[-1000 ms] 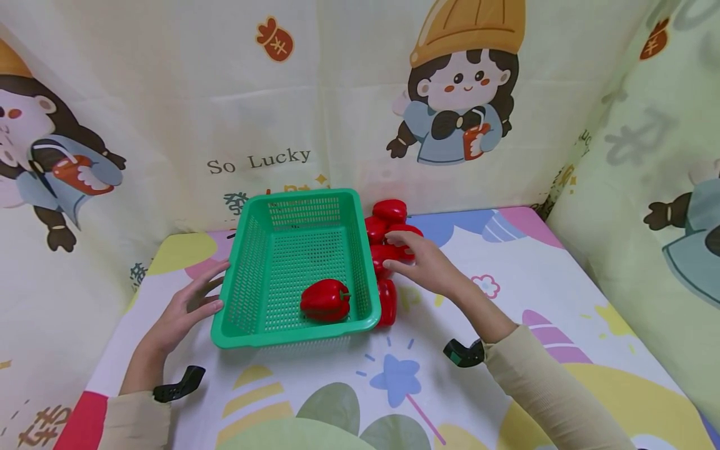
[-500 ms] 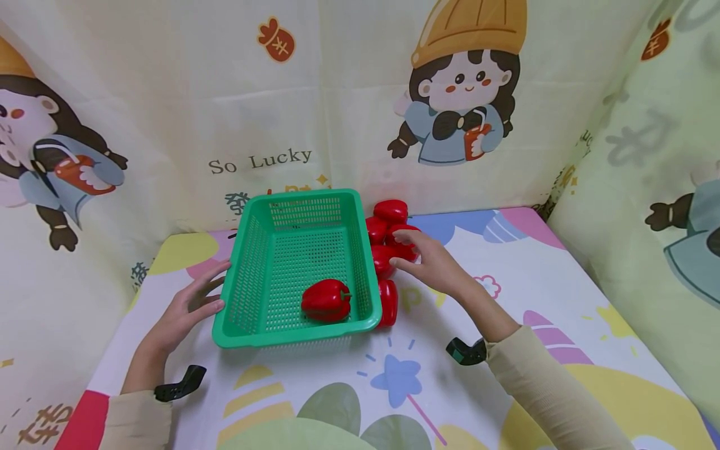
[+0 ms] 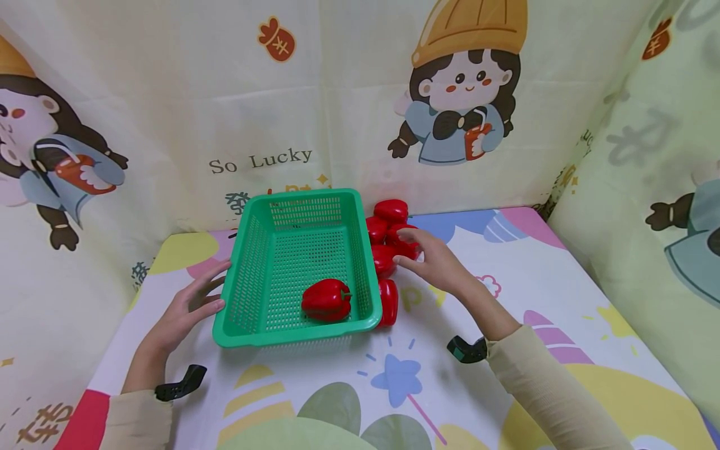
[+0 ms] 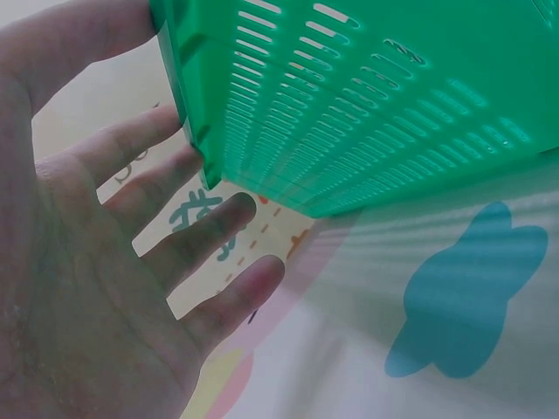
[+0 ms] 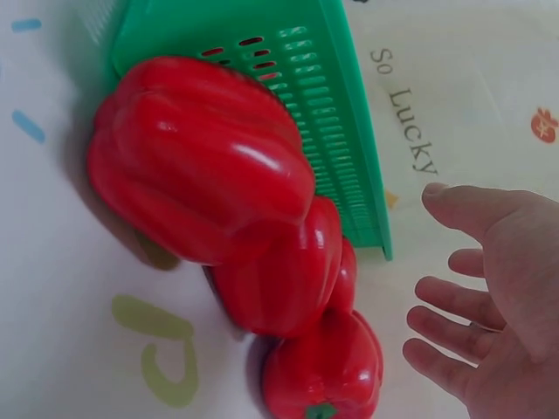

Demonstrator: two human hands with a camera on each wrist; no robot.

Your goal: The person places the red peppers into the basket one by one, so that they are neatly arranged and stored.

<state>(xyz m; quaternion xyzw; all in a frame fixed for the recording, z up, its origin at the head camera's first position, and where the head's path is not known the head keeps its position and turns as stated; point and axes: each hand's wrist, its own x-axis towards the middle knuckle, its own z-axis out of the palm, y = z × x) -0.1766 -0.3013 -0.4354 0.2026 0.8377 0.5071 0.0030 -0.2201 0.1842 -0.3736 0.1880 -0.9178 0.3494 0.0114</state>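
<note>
Step in hand is judged to be a reach for the loose peppers (image 3: pixel 388 303), clustered just outside the right wall of the green plastic basket (image 3: pixel 298 336). One red bell pepper (image 3: pixel 326 301) is contained, laid on its side near the basket's front right corner. Right hand (image 3: pixel 441 265) is held beside the cluster, relaxed and parted, nothing grasped. Left hand (image 3: pixel 182 312) is spread, fingertips rested against the basket's left rim, nothing clasped. For the next pick, right fingers would need to be brought around one pepper and closed
</note>
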